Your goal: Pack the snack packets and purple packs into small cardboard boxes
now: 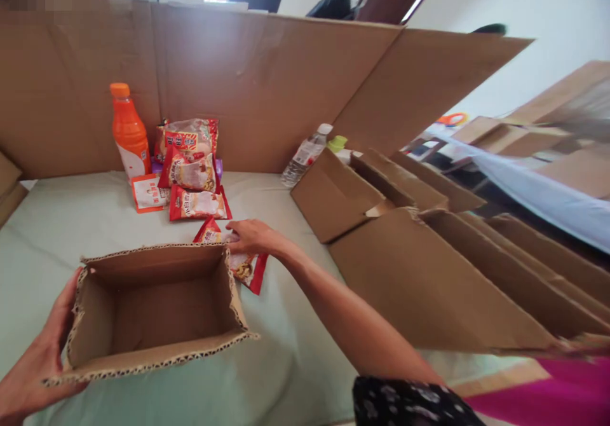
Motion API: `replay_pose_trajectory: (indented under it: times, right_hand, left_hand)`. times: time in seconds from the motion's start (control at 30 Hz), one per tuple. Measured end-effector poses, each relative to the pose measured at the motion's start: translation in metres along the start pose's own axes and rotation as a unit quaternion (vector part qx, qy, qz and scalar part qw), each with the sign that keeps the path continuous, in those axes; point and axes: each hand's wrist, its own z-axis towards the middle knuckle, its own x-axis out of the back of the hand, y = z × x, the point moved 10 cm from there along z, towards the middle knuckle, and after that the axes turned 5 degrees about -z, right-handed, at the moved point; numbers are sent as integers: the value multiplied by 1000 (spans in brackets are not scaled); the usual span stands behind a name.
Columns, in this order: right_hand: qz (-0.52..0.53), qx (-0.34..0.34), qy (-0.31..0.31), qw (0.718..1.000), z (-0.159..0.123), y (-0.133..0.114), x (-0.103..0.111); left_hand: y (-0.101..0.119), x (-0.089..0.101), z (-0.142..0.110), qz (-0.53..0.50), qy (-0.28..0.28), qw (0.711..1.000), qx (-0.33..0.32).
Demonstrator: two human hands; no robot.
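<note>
Presently, left hand (42,353) is gripping the cardboard box (159,262).
Right hand (252,236) is touching a red packet (245,268); its grip closure cannot be determined.

A black sleeve (410,404), short and scattered with small, pale grey, flower-like marks, ends where the slender, bare right forearm (343,305) begins. Both the right hand (253,237) and the left hand (40,365) are bare as well.
</note>
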Motion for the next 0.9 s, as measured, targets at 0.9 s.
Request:
replay_pose_trajectory:
  times: [0.9]
  right_hand:
    - [-181,251,-77,948,-76,-202,10]
  left_hand:
    - [35,-19,18,-157,-59,986,-13]
